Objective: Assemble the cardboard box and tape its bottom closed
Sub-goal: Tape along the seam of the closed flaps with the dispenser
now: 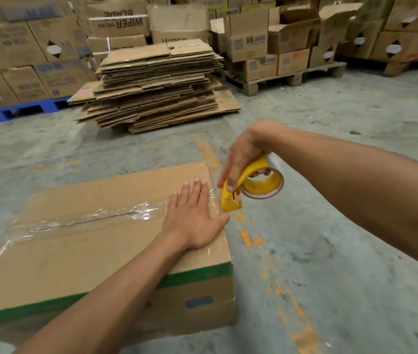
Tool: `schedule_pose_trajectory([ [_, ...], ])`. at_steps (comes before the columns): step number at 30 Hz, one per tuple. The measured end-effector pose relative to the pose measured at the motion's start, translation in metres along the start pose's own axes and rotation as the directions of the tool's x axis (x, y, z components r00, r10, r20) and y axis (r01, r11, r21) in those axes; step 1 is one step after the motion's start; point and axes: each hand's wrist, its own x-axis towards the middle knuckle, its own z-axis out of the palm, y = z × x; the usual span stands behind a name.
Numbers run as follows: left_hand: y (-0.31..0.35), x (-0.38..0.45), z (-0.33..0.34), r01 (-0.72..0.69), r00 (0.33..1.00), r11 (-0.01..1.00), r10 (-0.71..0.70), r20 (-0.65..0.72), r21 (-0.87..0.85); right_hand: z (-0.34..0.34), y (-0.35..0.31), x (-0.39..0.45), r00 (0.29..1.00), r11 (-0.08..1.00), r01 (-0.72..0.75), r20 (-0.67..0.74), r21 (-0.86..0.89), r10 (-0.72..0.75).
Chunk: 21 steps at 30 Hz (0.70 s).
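Observation:
A brown cardboard box (80, 254) with a green stripe stands on the concrete floor, its flaps closed on top. Clear tape (87, 219) runs along the centre seam from the left edge to the right end. My left hand (193, 218) lies flat, fingers spread, on the tape near the box's right edge. My right hand (243, 157) grips a yellow tape dispenser (248, 186) with a roll of clear tape, held just off the box's right edge, its cutter end close to my left fingertips.
A stack of flattened cardboard sheets (156, 83) lies on the floor ahead. Stacked cartons on a blue pallet (24, 109) stand at the left, more on wooden pallets (287, 77) at the right. Orange paint marks (251, 241) run along the floor beside the box.

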Motion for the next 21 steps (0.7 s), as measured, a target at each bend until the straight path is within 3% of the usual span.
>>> schedule_pose_trajectory([
  [3, 0.002, -0.005, -0.003, 0.005, 0.999, 1.0, -0.005, 0.04, 0.012, -0.004, -0.022, -0.012, 0.992, 0.963, -0.077, -0.118, -0.257, 0.048],
  [8, 0.006, -0.006, -0.007, -0.005, 0.998, 1.0, 0.004, 0.057, 0.015, 0.028, -0.037, -0.033, 0.978, 0.896, -0.072, -0.209, -0.438, -0.024],
  [11, 0.005, -0.007, -0.008, 0.003, 0.998, 1.0, -0.004, 0.069, 0.016, 0.047, -0.042, -0.039, 0.949, 0.878, -0.092, -0.309, -0.469, -0.065],
  [13, 0.005, -0.01, -0.007, -0.009, 0.998, 1.0, 0.007, 0.063, 0.029, 0.058, -0.038, -0.047, 0.932, 0.912, -0.106, -0.36, -0.396, -0.048],
  [16, 0.007, -0.01, -0.006, -0.03, 0.999, 0.999, 0.029, 0.044, 0.022, 0.072, -0.032, -0.053, 0.897, 0.955, -0.16, -0.441, -0.25, 0.035],
  [18, 0.005, -0.013, -0.005, -0.023, 0.999, 1.0, 0.022, 0.031, 0.009, 0.099, -0.016, -0.046, 0.87, 0.886, -0.335, -0.467, -0.321, 0.16],
  [21, 0.002, -0.017, 0.002, -0.07, 0.997, 0.997, 0.07, 0.032, 0.02, 0.171, 0.041, -0.018, 0.846, 0.833, -0.51, -0.3, -0.214, 0.441],
])
